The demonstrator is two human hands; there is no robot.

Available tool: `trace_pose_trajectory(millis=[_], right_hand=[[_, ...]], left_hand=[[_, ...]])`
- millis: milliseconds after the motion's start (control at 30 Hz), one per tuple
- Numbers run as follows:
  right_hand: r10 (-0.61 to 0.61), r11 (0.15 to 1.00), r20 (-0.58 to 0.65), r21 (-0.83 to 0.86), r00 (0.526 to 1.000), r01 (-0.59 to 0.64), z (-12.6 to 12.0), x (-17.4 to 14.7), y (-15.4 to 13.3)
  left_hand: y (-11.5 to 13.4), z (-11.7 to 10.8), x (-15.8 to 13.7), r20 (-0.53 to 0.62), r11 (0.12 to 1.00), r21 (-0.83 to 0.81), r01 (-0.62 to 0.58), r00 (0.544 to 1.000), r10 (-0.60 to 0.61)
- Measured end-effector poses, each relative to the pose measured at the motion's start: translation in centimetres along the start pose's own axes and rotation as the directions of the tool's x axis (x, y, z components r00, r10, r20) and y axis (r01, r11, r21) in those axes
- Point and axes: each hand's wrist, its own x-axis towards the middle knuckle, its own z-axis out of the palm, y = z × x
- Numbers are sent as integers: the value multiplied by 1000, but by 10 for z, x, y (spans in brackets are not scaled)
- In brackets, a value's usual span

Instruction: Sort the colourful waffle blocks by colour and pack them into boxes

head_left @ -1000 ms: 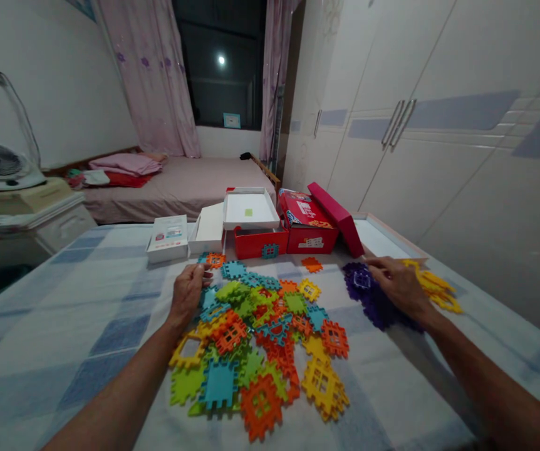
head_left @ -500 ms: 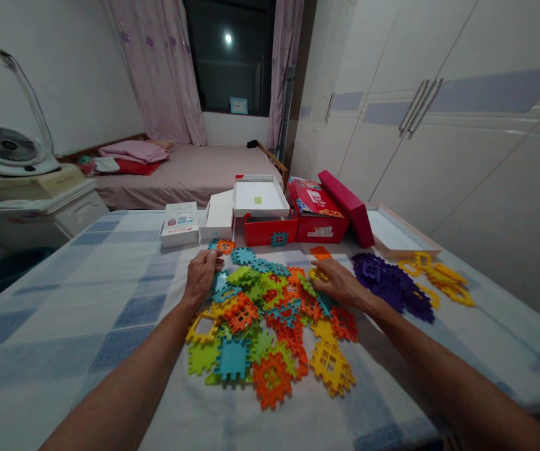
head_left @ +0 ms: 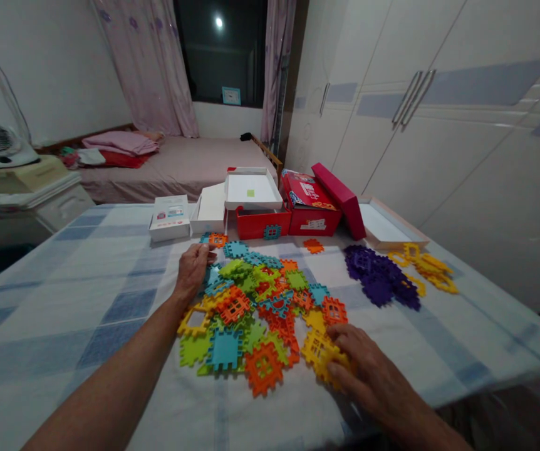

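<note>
My left hand [head_left: 193, 269] rests at the far left edge of a mixed heap of notched plastic building pieces [head_left: 251, 304], beside blue ones; its fingers are loosely stretched and hold nothing visible. At the near right of the heap, my right hand [head_left: 368, 366] has its thumb and fingers around yellow window-patterned building pieces [head_left: 317, 351]. Part of these is hidden under the hand. An orange window piece [head_left: 264, 369] and a blue square piece [head_left: 225, 349] lie at the heap's near side.
Purple pieces [head_left: 380, 275] form a pile to the right, with yellow frame pieces [head_left: 432, 268] beyond them. Along the back stand a white box [head_left: 170, 219], an open red box [head_left: 255, 223], a red printed box [head_left: 314, 216] with a leaning red lid [head_left: 340, 200], and a shallow tray [head_left: 387, 222].
My right hand has moved from the heap's far right side toward me, onto the yellow pieces. The yellow piece formerly under it no longer shows there. My left hand stays beside the heap.
</note>
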Motion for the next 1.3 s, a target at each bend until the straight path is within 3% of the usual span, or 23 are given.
trace_pose_trajectory(millis=[167, 400, 500, 600, 700, 967, 1100, 1200, 1300], right_hand=[[41, 999, -46, -6, 998, -42, 19, 5, 3], [268, 960, 72, 61, 961, -273, 6, 6, -10], [293, 947, 99, 107, 951, -303, -2, 11, -8], [263, 956, 85, 113, 961, -272, -10, 22, -5], [228, 973, -5, 36, 974, -228, -14, 34, -4], [79, 996, -114, -18, 990, -82, 0, 42, 8], [39, 998, -80, -53, 996, -44, 0, 52, 9], [44, 999, -70, 5, 997, -44, -2, 57, 7], [81, 984, -142, 170, 987, -57, -8, 57, 9]], left_hand=[[0, -1, 0, -2, 1000, 24, -5, 1000, 5], [2, -1, -1, 0, 998, 55, 1, 1000, -1], [3, -1, -1, -4, 998, 66, 1, 1000, -1], [2, -1, -1, -2, 998, 63, 1, 1000, -1], [1, -2, -1, 6, 999, 54, 3, 1000, -3], [2, -1, -1, 23, 1000, 30, 7, 1000, -8], [5, -1, -2, 13, 999, 31, 20, 1000, -20], [6, -1, -3, 11, 999, 36, 21, 1000, -22], [6, -1, -3, 6, 999, 38, 19, 1000, -19]])
